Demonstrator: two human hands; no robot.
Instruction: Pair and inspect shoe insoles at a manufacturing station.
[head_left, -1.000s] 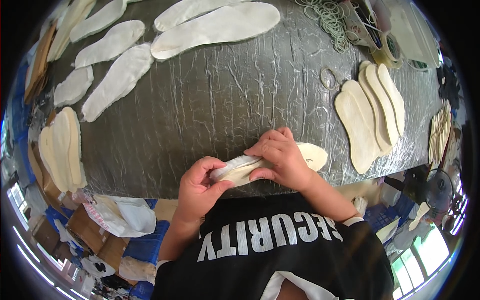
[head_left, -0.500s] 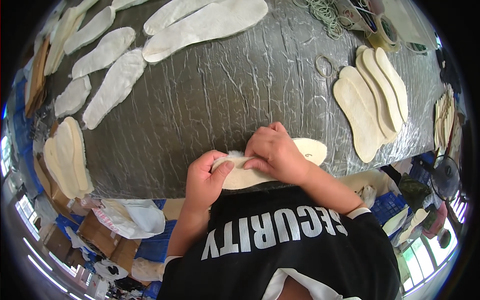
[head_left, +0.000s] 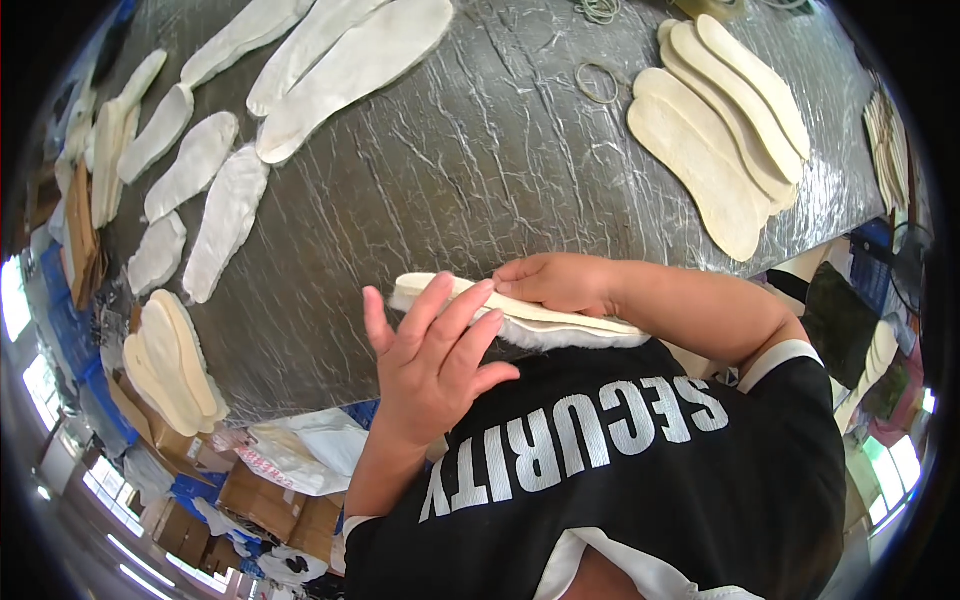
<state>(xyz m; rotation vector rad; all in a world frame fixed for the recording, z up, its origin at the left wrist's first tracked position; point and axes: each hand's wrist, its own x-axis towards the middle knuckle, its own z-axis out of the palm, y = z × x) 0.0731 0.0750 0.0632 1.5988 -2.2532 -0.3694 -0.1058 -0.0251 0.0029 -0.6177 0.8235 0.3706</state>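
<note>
A cream insole with a white fluffy layer along its lower side is held at the table's near edge, close to my shirt. My right hand is closed on its far edge, thumb and fingers pinching near the middle. My left hand is raised in front of the insole's left end, palm turned up and fingers spread. The fingers overlap the insole from this view, and I cannot tell whether they touch it. More than one layer seems to lie together in the right hand's grip.
Several cream insoles lie overlapped at the right, by a rubber band. White fleecy insoles are spread over the far left. A stack of cream insoles sits at the left edge of the dark, film-covered table.
My left hand has let go of the insole and opened. The insole has tilted, so its fluffy side now shows toward me. My right hand still grips it. The view has shifted.
</note>
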